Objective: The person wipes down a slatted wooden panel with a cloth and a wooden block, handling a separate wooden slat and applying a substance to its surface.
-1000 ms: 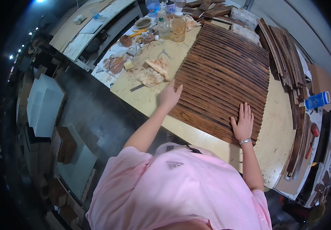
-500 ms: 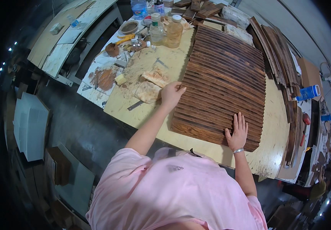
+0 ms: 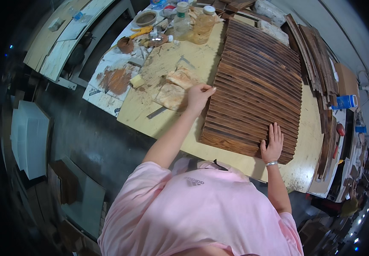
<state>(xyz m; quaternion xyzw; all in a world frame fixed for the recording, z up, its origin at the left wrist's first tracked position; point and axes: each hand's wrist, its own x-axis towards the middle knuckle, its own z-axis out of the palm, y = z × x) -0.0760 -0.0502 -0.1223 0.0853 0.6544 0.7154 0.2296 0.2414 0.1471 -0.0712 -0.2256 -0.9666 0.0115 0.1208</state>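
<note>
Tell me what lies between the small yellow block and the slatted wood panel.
The head view shows a stained cloth, then the left hand, between the yellow block and the slatted panel.

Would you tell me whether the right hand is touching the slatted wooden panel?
Touching: the head view shows the right hand laid flat on the slatted wooden panel.

Right grip (image 3: 273,149) flat, left grip (image 3: 199,97) half-curled, seemingly.

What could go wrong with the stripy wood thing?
The right hand lies on the slatted wood panel, so a slat might give it a splinter. The bottle of yellowish liquid stands near the panel's left edge; sliding the panel that way might tip it.
</note>
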